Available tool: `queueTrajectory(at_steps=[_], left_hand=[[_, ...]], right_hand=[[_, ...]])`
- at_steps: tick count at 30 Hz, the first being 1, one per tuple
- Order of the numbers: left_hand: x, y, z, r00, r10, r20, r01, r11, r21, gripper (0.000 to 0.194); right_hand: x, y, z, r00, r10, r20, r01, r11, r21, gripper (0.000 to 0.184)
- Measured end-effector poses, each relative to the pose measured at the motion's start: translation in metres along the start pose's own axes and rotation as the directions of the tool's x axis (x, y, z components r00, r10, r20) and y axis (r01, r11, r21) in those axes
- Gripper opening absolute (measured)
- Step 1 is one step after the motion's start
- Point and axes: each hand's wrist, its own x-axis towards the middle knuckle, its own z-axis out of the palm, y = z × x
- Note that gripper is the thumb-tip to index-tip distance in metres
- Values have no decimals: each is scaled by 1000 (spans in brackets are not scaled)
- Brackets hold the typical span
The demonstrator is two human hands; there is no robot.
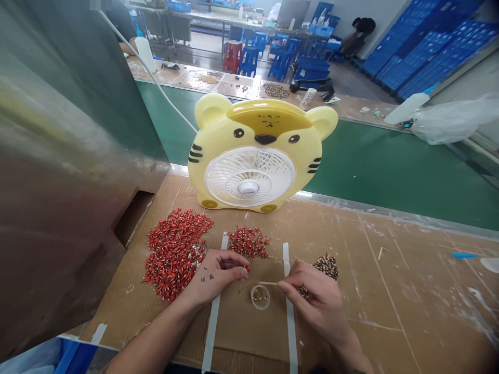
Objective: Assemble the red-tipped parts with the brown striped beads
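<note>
My left hand [224,272] pinches a small red piece [247,268] between thumb and fingertips, above a taped brown cardboard sheet [249,327]. In my right hand [314,291] is a thin wooden stick [268,283], its tip pointing left toward the red piece, with a gap between them. Just below the stick stands a small clear cup [260,297] with a little something inside that I cannot make out. A large heap of red pieces [175,252] lies left of my left hand, and a smaller red heap [248,242] lies beyond it. Dark and gold pieces [326,266] sit behind my right hand, partly hidden.
A yellow tiger-faced fan [253,156] stands behind the heaps. To the left rises a large metal housing [70,171]. White tape strips [289,311] edge the cardboard sheet. A blue item [463,255] lies far right. Beyond the green belt [382,166], a person's arm [128,48] shows.
</note>
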Motion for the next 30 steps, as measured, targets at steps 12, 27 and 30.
queueTrajectory(at_steps=[12, 27, 30], left_hand=[[-1, -4, -4, 1000, -16, -2, 16, 1000, 11, 16], [0, -6, -4, 1000, 6, 16, -5, 1000, -22, 15], [1, -7, -3, 1000, 21, 9, -21, 1000, -9, 13]], right_hand=[[-19, 36, -66, 977, 214, -8, -199, 893, -403, 16], [-4, 40, -45, 949, 197, 246, -60, 880, -471, 19], [-4, 33, -44, 964, 213, 159, -155, 936, -315, 15]])
